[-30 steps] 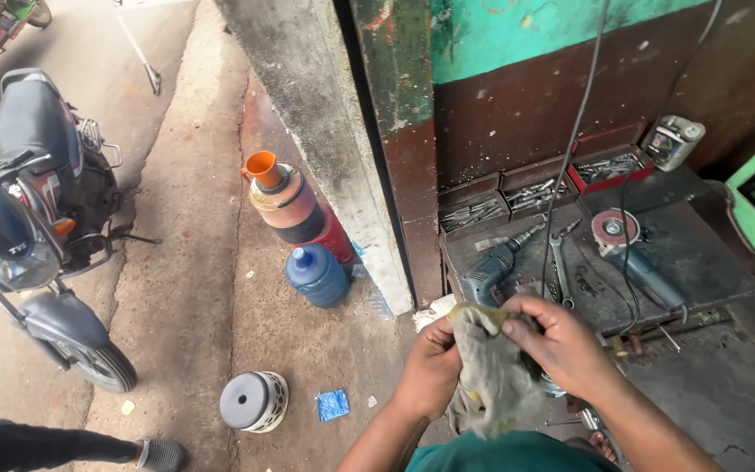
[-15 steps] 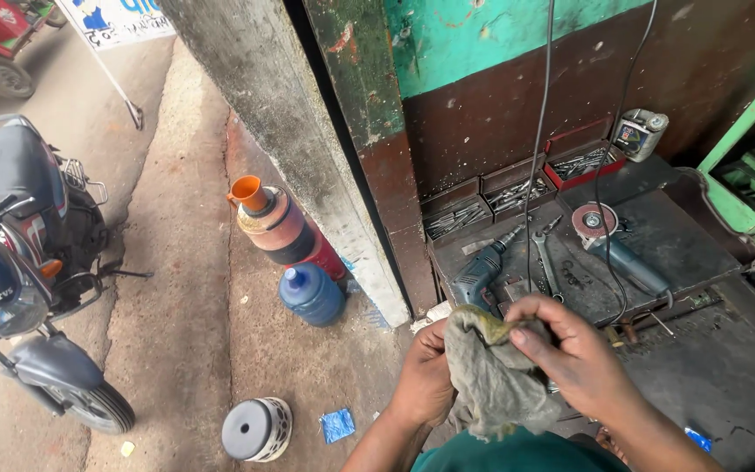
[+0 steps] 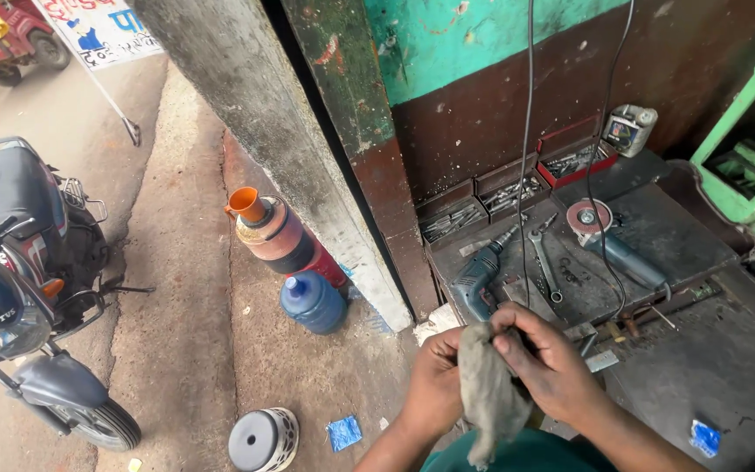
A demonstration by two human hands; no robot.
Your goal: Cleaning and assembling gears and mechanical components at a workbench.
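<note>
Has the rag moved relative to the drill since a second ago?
No clear move. The rag stays between both hands, just below the drill on the bench; the shift in the picture looks like camera motion.

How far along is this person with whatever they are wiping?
In hand: both the left hand and right hand grip a grey rag, bunched around something hidden. Nothing shows as finished. The drill, wrench and angle grinder lie untouched on the workbench.

Left hand (image 3: 434, 380) and right hand (image 3: 548, 363) together, fingers curled closed.
</note>
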